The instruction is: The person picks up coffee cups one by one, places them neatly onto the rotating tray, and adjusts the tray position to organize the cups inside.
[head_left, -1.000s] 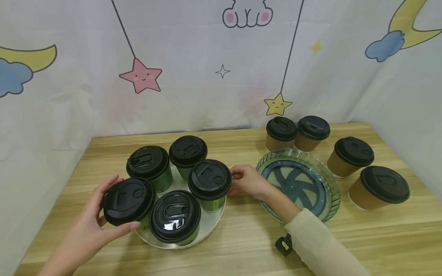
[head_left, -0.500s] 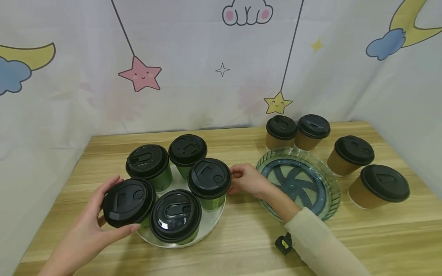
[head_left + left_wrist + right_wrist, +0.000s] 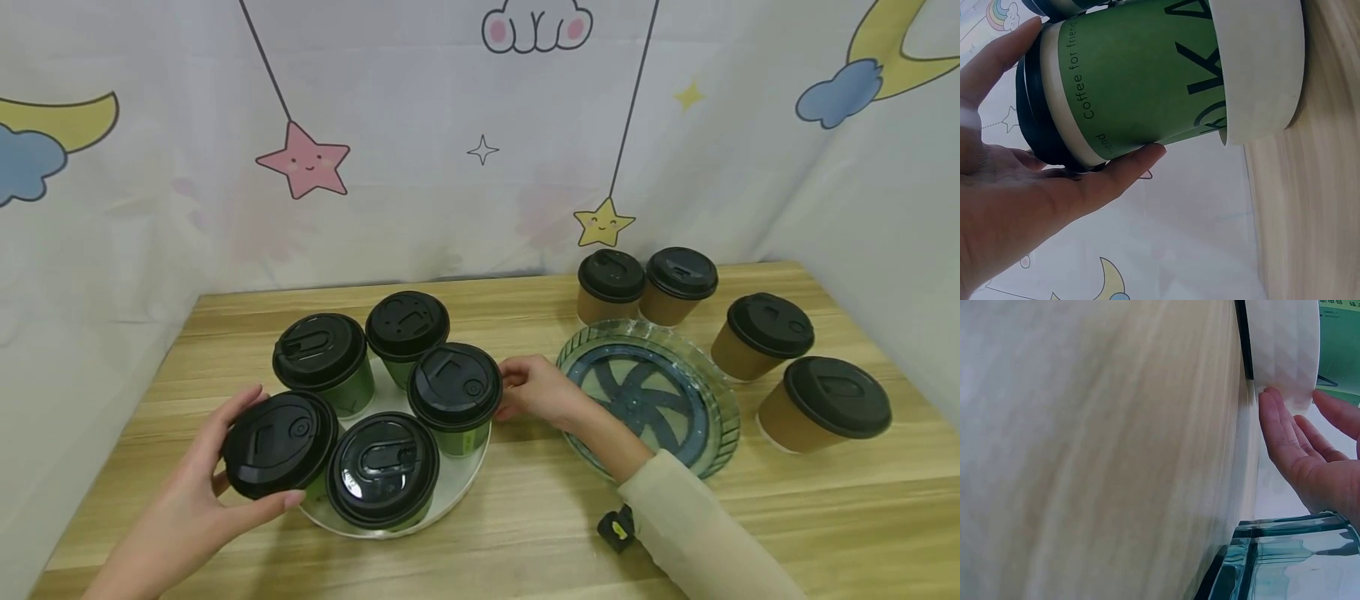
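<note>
My left hand point(image 3: 191, 479) curves round the black lid of a green paper coffee cup point(image 3: 277, 442) at the near left of a round white tray point(image 3: 457, 492). In the left wrist view, the thumb lies along the green body of this cup point(image 3: 1141, 81); the tray wall point(image 3: 1263, 69) hides its base. Several more green cups with black lids stand on the tray, including a glossy-lidded one point(image 3: 382, 471). At the tray's right side is my right hand point(image 3: 543, 392). The right wrist view shows its fingertips and thumb pinching the tray's faceted white wall point(image 3: 1285, 350).
A clear blue-green round tray point(image 3: 723, 429) lies under and beyond my right forearm. Brown lidded cups point(image 3: 795, 417) stand behind it and to its right. A small black object point(image 3: 617, 532) sits near my right sleeve. A printed white curtain point(image 3: 420, 200) closes off the back.
The head view has drifted very slightly. Both hands keep their places, on the cup and at the tray's edge.
</note>
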Demonstrator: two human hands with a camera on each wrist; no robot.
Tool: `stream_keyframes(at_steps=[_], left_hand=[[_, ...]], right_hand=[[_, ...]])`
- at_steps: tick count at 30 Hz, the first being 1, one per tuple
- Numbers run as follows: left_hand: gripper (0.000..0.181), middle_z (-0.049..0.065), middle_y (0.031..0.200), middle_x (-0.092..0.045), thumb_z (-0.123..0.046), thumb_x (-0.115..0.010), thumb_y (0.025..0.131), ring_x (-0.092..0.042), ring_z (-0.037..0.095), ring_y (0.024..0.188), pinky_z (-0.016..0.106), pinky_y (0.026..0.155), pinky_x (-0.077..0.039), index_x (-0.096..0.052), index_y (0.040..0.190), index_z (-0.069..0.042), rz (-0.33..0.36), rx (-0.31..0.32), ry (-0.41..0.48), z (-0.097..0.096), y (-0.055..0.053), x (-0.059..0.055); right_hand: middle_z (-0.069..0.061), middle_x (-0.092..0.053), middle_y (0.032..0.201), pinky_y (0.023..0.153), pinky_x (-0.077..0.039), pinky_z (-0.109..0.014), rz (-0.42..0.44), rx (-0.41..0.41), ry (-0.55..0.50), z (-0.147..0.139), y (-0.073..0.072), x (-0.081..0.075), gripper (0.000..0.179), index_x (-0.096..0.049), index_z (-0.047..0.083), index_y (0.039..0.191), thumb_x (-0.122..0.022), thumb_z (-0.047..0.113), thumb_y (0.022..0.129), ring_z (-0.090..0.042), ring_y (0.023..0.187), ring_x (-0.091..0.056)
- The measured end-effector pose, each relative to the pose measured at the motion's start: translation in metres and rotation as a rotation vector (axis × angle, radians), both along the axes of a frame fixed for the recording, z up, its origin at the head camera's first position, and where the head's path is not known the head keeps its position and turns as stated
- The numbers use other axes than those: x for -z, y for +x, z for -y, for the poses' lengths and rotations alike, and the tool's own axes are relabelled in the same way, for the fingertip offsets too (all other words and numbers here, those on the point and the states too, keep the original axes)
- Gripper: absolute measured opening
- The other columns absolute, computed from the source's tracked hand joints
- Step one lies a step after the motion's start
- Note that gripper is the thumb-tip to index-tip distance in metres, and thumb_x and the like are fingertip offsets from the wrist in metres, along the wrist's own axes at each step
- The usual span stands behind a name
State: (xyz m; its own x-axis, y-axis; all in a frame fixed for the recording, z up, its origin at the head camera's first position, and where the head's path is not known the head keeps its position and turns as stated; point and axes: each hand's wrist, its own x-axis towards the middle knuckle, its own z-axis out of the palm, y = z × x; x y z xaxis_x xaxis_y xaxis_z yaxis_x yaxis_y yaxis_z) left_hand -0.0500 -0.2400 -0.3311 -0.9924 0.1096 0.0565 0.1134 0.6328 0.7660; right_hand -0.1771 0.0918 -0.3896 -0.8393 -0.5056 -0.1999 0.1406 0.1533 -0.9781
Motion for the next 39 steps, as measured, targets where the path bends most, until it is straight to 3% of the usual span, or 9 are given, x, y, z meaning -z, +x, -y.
stream_keyframes(at_steps=[6, 17, 20, 23, 25, 26, 30, 33, 39], left_hand=[[0.105, 0.010, 0.145, -0.022, -0.012, -0.080, 0.070, -0.024, 0.027, 0.125, 0.068, 0.080, -0.035, -0.011, 0.147, -0.024, 0.003, 0.015, -0.004, 0.002, -0.002, 0.001], [0.105, 0.009, 0.148, -0.017, -0.013, -0.078, 0.072, -0.024, 0.020, 0.127, 0.053, 0.082, -0.043, -0.006, 0.147, -0.026, -0.013, 0.051, -0.066, 0.006, -0.003, 0.005], [0.106, 0.008, 0.149, -0.015, -0.011, -0.078, 0.072, -0.021, 0.013, 0.129, 0.029, 0.086, -0.046, -0.005, 0.147, -0.028, -0.019, 0.057, -0.049, 0.008, -0.002, 0.007], [0.104, 0.003, 0.149, -0.014, -0.008, -0.077, 0.073, -0.020, 0.008, 0.129, 0.005, 0.080, -0.034, -0.006, 0.146, -0.030, -0.029, 0.048, -0.019, 0.009, 0.000, 0.006], [0.104, -0.001, 0.149, -0.014, -0.006, -0.076, 0.073, -0.019, 0.008, 0.130, 0.007, 0.085, -0.034, -0.007, 0.146, -0.030, -0.034, 0.039, 0.002, 0.010, 0.001, 0.005], [0.103, -0.003, 0.149, -0.014, -0.005, -0.075, 0.073, -0.019, 0.006, 0.130, 0.014, 0.092, -0.036, -0.007, 0.146, -0.031, -0.033, 0.031, 0.011, 0.010, 0.001, 0.004], [0.101, -0.006, 0.147, -0.018, -0.004, -0.075, 0.073, -0.023, -0.003, 0.125, 0.015, 0.092, -0.037, -0.011, 0.146, -0.030, -0.049, -0.011, 0.008, 0.012, 0.003, -0.001], [0.097, -0.004, 0.146, -0.022, -0.004, -0.075, 0.074, -0.026, -0.009, 0.120, -0.001, 0.080, -0.031, -0.015, 0.146, -0.029, -0.066, -0.049, -0.003, 0.014, 0.004, -0.004], [0.092, -0.004, 0.146, -0.023, -0.006, -0.074, 0.076, -0.026, -0.005, 0.124, -0.001, 0.081, -0.032, -0.017, 0.146, -0.026, -0.094, -0.089, 0.000, 0.017, 0.005, -0.015]], right_hand=[[-0.010, -0.063, 0.079, 0.069, -0.054, -0.041, 0.001, 0.004, -0.012, 0.000, 0.000, 0.000, 0.016, -0.057, -0.012, 0.101, -0.055, -0.007, 0.086, -0.021, 0.071, -0.063], [-0.010, -0.063, 0.079, 0.070, -0.054, -0.042, 0.012, 0.007, -0.009, 0.001, 0.000, 0.001, 0.016, -0.057, -0.011, 0.100, -0.056, -0.006, 0.086, -0.022, 0.072, -0.063], [-0.011, -0.063, 0.079, 0.071, -0.054, -0.042, 0.014, 0.004, -0.005, 0.001, 0.000, 0.001, 0.016, -0.057, -0.011, 0.100, -0.057, -0.005, 0.086, -0.022, 0.072, -0.063], [-0.011, -0.063, 0.080, 0.071, -0.054, -0.042, 0.014, 0.002, -0.005, 0.001, 0.000, 0.001, 0.016, -0.057, -0.011, 0.101, -0.057, -0.005, 0.086, -0.022, 0.072, -0.063], [-0.011, -0.063, 0.080, 0.071, -0.054, -0.041, 0.012, 0.002, -0.003, 0.001, 0.000, 0.001, 0.016, -0.057, -0.011, 0.101, -0.056, -0.005, 0.086, -0.022, 0.072, -0.063], [-0.011, -0.063, 0.081, 0.071, -0.054, -0.041, 0.013, 0.001, -0.003, 0.001, 0.001, 0.001, 0.016, -0.057, -0.011, 0.101, -0.056, -0.005, 0.086, -0.022, 0.072, -0.063], [-0.012, -0.063, 0.081, 0.071, -0.054, -0.041, 0.011, -0.004, -0.001, 0.000, 0.000, 0.002, 0.015, -0.057, -0.011, 0.101, -0.055, -0.005, 0.087, -0.022, 0.072, -0.063], [-0.012, -0.063, 0.081, 0.071, -0.054, -0.041, 0.010, -0.006, -0.001, 0.000, 0.000, 0.002, 0.015, -0.057, -0.011, 0.101, -0.055, -0.005, 0.087, -0.022, 0.073, -0.063], [-0.012, -0.063, 0.083, 0.070, -0.054, -0.041, 0.006, -0.012, -0.004, 0.000, 0.001, 0.001, 0.017, -0.056, -0.011, 0.103, -0.055, -0.005, 0.087, -0.022, 0.073, -0.063]])
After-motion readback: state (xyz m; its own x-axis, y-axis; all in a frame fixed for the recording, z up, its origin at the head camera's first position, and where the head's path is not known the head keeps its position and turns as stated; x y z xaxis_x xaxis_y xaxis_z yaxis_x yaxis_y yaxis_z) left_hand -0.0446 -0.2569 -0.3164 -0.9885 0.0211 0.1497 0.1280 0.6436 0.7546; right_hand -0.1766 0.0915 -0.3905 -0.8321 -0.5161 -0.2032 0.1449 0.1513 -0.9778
